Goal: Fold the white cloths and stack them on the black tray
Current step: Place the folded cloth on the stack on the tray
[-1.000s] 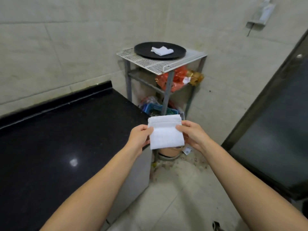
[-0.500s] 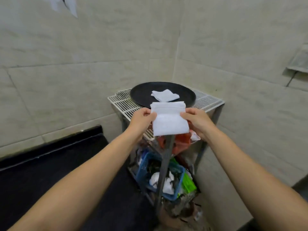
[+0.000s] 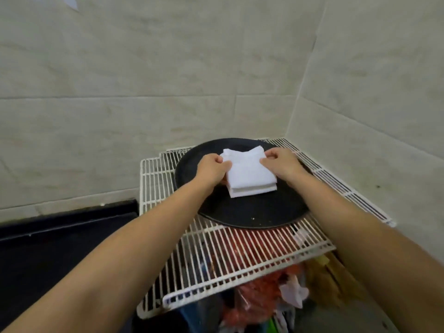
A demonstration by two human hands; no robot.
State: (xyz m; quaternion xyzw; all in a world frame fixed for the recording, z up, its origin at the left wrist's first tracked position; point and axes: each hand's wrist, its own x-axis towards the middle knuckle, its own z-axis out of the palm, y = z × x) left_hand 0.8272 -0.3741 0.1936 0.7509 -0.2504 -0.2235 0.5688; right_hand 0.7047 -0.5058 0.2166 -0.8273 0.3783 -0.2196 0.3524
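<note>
- White folded cloth (image 3: 247, 174), soft and light, sits between my hands on the black tray (image 3: 252, 212).
- Left hand (image 3: 212, 168) and right hand (image 3: 280, 162) pinch its side edges; I'd judge it floppy, best held there.

White wire rack (image 3: 240, 258) in a tiled corner (image 3: 295, 97); black counter (image 3: 48, 248) at left; beneath the rack, red bags (image 3: 259, 294) and what may be plastic wrappers

Soft even light, wide-angle bowing (edges), slight blur.
</note>
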